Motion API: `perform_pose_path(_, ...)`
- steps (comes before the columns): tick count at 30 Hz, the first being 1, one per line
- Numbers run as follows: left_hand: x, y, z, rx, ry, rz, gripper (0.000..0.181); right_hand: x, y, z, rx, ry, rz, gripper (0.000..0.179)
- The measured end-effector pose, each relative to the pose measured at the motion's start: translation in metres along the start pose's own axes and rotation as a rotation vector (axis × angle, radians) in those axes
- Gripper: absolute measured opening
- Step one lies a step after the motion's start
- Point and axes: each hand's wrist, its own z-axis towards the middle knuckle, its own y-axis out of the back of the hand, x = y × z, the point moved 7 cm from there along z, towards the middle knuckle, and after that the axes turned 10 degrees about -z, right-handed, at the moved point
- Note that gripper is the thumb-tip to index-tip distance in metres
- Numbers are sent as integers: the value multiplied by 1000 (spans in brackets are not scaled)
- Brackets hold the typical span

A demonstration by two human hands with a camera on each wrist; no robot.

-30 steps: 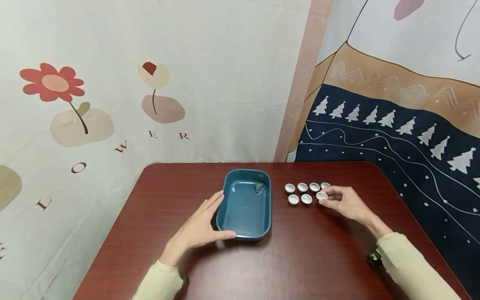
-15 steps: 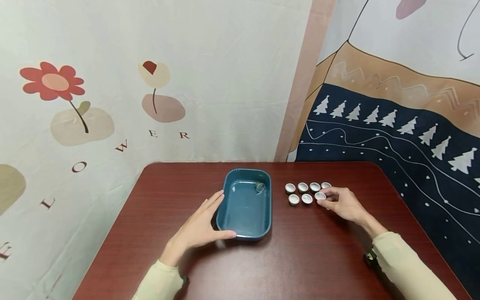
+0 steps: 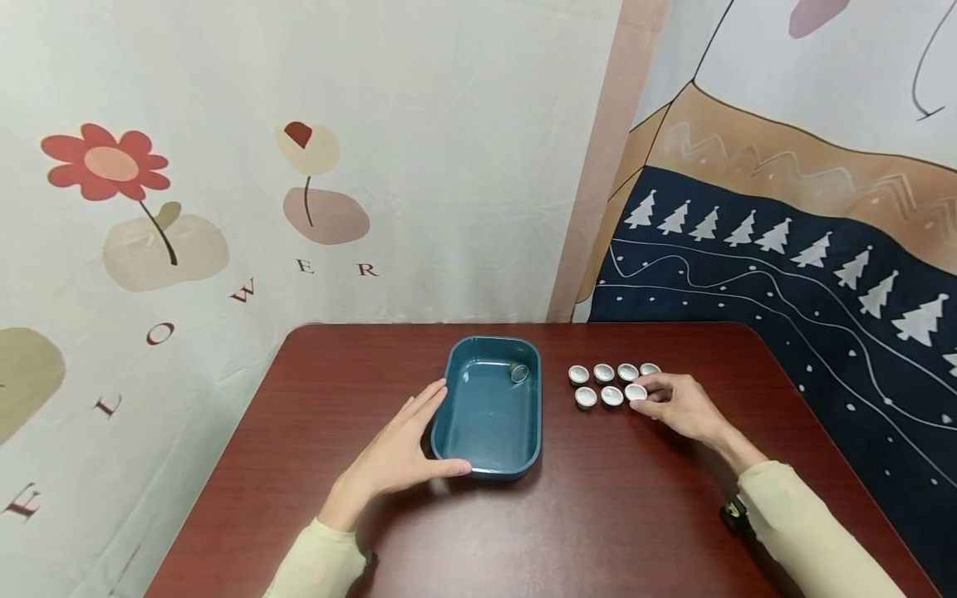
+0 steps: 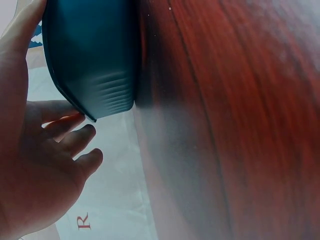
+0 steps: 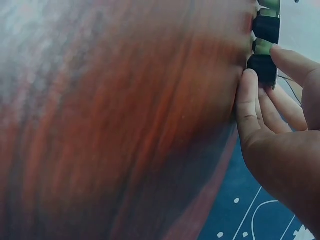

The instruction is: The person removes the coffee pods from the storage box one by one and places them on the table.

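Note:
My right hand (image 3: 684,407) pinches a foil-lidded coffee capsule (image 3: 635,393) between thumb and fingertips, at the right end of the nearer row on the table. In the right wrist view this capsule (image 5: 262,69) has a dark body and stands in line with others. Several more capsules (image 3: 603,373) form two short rows, silver lids up. Across the near left corner of a deep teal container (image 3: 486,473), my left hand (image 3: 399,448) is spread, thumb at the front rim and straight fingers along the left side. One capsule (image 3: 518,373) lies tipped inside at the far right.
The reddish-brown wooden table (image 3: 598,531) has rounded far corners. Behind it hangs a pale printed cloth (image 3: 449,166), with a dark blue patterned section (image 3: 710,282) at the right. The far-row capsule (image 3: 650,370) is right beside the right fingers.
My right hand has moved slightly left with its capsule, bringing it level with the nearer row beside the others. The left hand and the container have stayed put.

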Motion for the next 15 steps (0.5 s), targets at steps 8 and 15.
perform_pose_path(8,0,0,0,1,3,1,132,0,0,0,-10,-3,-28,38)
perform_pose_path(15,-1,0,0,-5,-13,2,132,-1,0,1,-19,-7,-36,40)
